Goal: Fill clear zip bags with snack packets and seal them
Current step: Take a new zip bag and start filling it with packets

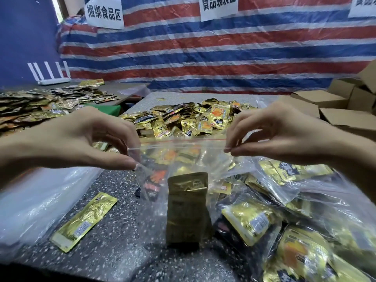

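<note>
Thumb and fingertips of the left hand [85, 139] are pinching one top corner of the clear zip bag [154, 210], while the right hand [280, 135] is pinching the other corner the same way, so the red-lined zip strip is stretching straight between them. Thin, glossy and crinkled, the bag is hanging down to the speckled dark bench [118, 247], and a dull gold, flat rectangular pouch [187, 208] is standing upright inside among shinier packets. One long gold foil packet [83, 222] is lying loose on the bench to the left, beside a stack of empty clear bags [36, 200]. Filled bags [284, 210] are lying heaped at the right, and a heap of gold packets [193, 119] is lying beyond.
</note>
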Tool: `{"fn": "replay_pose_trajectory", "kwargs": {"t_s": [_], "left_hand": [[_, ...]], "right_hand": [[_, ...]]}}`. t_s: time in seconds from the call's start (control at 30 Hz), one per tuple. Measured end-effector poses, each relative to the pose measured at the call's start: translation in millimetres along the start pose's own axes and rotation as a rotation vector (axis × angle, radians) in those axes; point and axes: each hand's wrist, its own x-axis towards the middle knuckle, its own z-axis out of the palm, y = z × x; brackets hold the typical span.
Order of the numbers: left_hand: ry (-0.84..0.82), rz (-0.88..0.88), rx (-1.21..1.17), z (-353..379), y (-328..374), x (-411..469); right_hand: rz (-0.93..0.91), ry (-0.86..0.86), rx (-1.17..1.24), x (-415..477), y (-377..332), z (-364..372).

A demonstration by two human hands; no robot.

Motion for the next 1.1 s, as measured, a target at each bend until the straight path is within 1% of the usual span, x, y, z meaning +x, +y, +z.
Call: {"fn": "replay_pose_trajectory", "kwargs": {"t_s": [0.1,0.3,0.4,0.5,0.7,0.87,1.0,1.1], "left_hand": [[0.071,-0.025,0.009,3.7,2.3,-1.1],[0.270,-0.037,0.037,1.6,7.3,-4.8],[0.350,-0.048,0.063,5.6,7.0,-9.5],[0.432,-0.095,0.007,10.0,7.4,-11.3],[0.524,-0.148,-0.091,16.2,14.1,-10.6],[0.619,-0.114,-0.132,23.2,19.2,-7.8],[0.648,-0.128,-0.145,27.2,24.0,-5.0],[0.668,-0.153,-0.162,27.0,29.2,-5.7]], "right_hand": [[-0.009,0.043,0.035,-0.2,-0.5,2.3],[-0.071,0.109,-0.005,-1.4,-7.1,-1.7],[-0.055,0.096,0.009,-4.9,-4.7,-1.9],[-0.030,0.080,0.003,-6.0,-3.7,-1.6],[0.011,0.061,0.000,-6.8,-11.5,-0.7],[0.015,0.114,0.023,-6.9,-14.4,2.4],[0.046,0.156,-0.151,-6.7,-16.5,4.5],[0.043,0.168,-0.187,-6.8,-20.0,3.1]]}}
